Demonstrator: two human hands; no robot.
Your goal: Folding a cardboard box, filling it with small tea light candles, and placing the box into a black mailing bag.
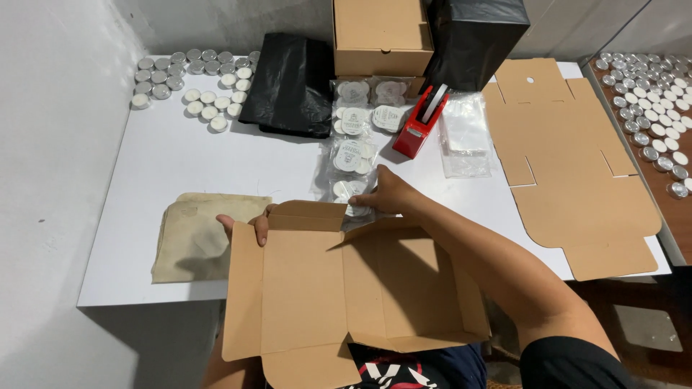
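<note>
Left hand: the left hand [245,225] grips the back flap of the open cardboard box [339,288], fingers curled over its edge.
Right hand: the right hand [386,193] closes on a clear packet of tealights [355,209] at the box's far rim.
Box: tilted at the white table [180,166] edge, near the person.
Nearby: more candle packets [360,122], red tape dispenser [420,122], beige cloth [191,238].

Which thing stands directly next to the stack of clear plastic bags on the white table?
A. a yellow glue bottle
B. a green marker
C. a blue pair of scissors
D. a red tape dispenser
D: the red tape dispenser stands just left of the clear plastic bags, behind the right hand.
</note>
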